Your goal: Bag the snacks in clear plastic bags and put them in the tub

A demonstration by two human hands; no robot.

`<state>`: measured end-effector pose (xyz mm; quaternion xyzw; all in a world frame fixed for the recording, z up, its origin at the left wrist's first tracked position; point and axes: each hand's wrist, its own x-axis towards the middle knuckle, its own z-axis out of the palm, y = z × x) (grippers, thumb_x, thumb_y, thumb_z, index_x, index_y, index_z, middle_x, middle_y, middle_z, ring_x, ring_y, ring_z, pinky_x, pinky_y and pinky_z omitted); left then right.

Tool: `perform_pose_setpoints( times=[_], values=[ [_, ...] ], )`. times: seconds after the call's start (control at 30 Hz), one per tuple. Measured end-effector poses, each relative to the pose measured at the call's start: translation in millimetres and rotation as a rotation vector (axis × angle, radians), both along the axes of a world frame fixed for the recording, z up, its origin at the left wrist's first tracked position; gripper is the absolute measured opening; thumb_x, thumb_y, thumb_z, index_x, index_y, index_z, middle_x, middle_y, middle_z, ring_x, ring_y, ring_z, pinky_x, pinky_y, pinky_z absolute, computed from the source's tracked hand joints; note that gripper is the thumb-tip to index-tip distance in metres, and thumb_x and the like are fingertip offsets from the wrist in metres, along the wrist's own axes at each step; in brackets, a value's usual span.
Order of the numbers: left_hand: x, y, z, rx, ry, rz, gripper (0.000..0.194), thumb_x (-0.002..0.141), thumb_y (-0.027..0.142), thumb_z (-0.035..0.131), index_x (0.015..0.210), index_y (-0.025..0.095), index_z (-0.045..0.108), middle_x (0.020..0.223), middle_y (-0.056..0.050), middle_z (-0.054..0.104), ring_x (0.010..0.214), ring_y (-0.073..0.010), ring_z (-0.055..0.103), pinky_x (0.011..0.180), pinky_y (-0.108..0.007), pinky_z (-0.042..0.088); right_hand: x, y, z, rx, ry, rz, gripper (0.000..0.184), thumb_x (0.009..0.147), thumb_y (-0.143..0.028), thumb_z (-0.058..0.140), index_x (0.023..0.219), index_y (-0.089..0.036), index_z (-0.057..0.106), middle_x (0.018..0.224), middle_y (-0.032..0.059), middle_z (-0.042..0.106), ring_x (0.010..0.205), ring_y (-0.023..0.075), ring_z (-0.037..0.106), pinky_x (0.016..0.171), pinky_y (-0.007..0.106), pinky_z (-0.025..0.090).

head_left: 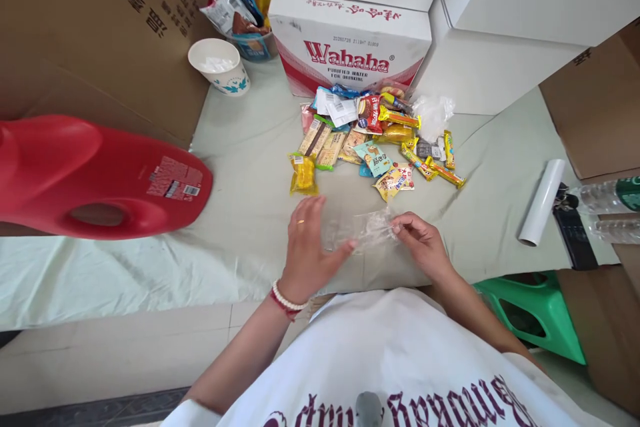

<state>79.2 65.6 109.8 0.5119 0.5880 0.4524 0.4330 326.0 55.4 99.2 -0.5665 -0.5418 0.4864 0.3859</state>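
A clear plastic bag [367, 230] lies stretched between my two hands just above the cloth-covered table. My right hand [423, 240] pinches its right end between thumb and fingertips. At the bag's left end is my left hand [311, 247], with fingers extended and the thumb apart, touching or very near the plastic. Beyond the hands sits a pile of wrapped snacks. A yellow-wrapped snack [303, 175] is nearest my left hand, and a cream-coloured packet [394, 180] lies just past the bag. A crumpled clear bag [434, 113] rests at the pile's right edge.
Behind the pile stands a Wahaba-style water carton [350, 47]. At left are a large red jug [125, 177], a paper cup [220, 67] and a tub of snacks [250, 43]. To the right lie a white roll [543, 203], a black device [575, 237] and plastic bottles [607, 197].
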Motion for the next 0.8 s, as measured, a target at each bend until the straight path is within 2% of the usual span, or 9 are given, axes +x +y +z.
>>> perform_pose_setpoints(
  times=[0.03,0.1,0.13,0.2,0.33,0.47,0.6,0.7,0.8],
  values=[
    [5,7,0.7,0.007,0.038,-0.082,0.059,0.057,0.038,0.090,0.110,0.023,0.069,0.119,-0.011,0.066,0.122,-0.0331,0.053,0.102,-0.040,0.041,-2,0,3.7,0.018,-0.010,0.054,0.022,0.093,-0.045,0.064,0.096,-0.024,0.072,0.089,0.0038,0.064,0.082,0.0175,0.059,0.075,0.030,0.048],
    [15,19,-6.2,-0.071,0.025,-0.238,0.032,0.066,0.041,0.086,0.087,0.023,0.071,0.081,-0.005,0.067,0.086,-0.0253,0.060,0.082,-0.034,0.045,-3,0,7.9,0.039,-0.040,0.093,0.023,0.094,-0.045,0.064,0.102,-0.025,0.073,0.092,0.0043,0.065,0.084,0.0180,0.060,0.077,0.031,0.050],
    [19,23,-12.8,-0.127,0.004,-0.287,0.024,0.073,0.042,0.080,0.075,0.023,0.068,0.066,-0.001,0.060,0.070,-0.0205,0.054,0.071,-0.031,0.042,-2,-1,7.9,0.040,-0.053,0.065,0.024,0.094,-0.044,0.064,0.106,-0.026,0.072,0.092,0.0041,0.066,0.084,0.0178,0.061,0.078,0.031,0.050],
    [23,26,-28.2,-0.202,-0.051,-0.267,0.032,0.084,0.046,0.069,0.065,0.022,0.059,0.053,0.004,0.046,0.056,-0.0153,0.041,0.060,-0.028,0.034,6,-6,3.3,0.044,-0.069,-0.081,0.025,0.092,-0.045,0.067,0.108,-0.025,0.069,0.091,0.0033,0.066,0.084,0.0176,0.061,0.078,0.031,0.051],
    [20,14,-51.1,-0.216,-0.247,0.050,0.033,0.092,0.051,0.062,0.076,0.024,0.054,0.059,0.005,0.043,0.057,-0.0142,0.038,0.057,-0.026,0.031,36,-25,-16.3,-0.014,-0.123,-0.305,0.028,0.088,-0.049,0.069,0.095,-0.022,0.066,0.087,0.0032,0.067,0.078,0.0171,0.059,0.072,0.030,0.050],
    [16,-3,-58.4,-0.207,-0.272,0.187,0.035,0.093,0.055,0.060,0.078,0.025,0.051,0.062,0.005,0.043,0.058,-0.0149,0.038,0.058,-0.027,0.033,62,-36,-26.0,-0.192,-0.260,-0.131,0.035,0.087,-0.054,0.066,0.094,-0.021,0.068,0.080,0.0035,0.068,0.070,0.0178,0.059,0.064,0.031,0.049],
    [20,-13,-56.8,-0.165,-0.178,0.105,0.036,0.096,0.059,0.054,0.083,0.025,0.054,0.068,0.003,0.051,0.058,-0.0148,0.044,0.058,-0.028,0.034,51,-10,-18.8,-0.013,-0.488,-0.130,0.035,0.095,-0.052,0.056,0.107,-0.022,0.068,0.103,0.0101,0.070,0.088,0.0234,0.064,0.073,0.036,0.052],
    [22,-18,-52.0,-0.162,-0.171,-0.032,0.035,0.097,0.059,0.053,0.097,0.025,0.061,0.067,0.003,0.053,0.054,-0.0147,0.045,0.056,-0.028,0.034,16,19,-19.1,0.114,-0.604,0.035,0.034,0.093,-0.046,0.062,0.118,-0.023,0.067,0.113,0.0131,0.069,0.102,0.0279,0.061,0.080,0.038,0.051],
    [17,-22,-48.5,-0.147,-0.124,-0.113,0.037,0.098,0.057,0.050,0.112,0.025,0.063,0.064,0.003,0.055,0.050,-0.0146,0.045,0.055,-0.029,0.035,-16,38,-29.2,0.066,-0.704,0.196,0.017,0.086,-0.032,0.072,0.100,-0.022,0.069,0.099,0.0103,0.069,0.095,0.0258,0.061,0.077,0.034,0.046]
  ],
)
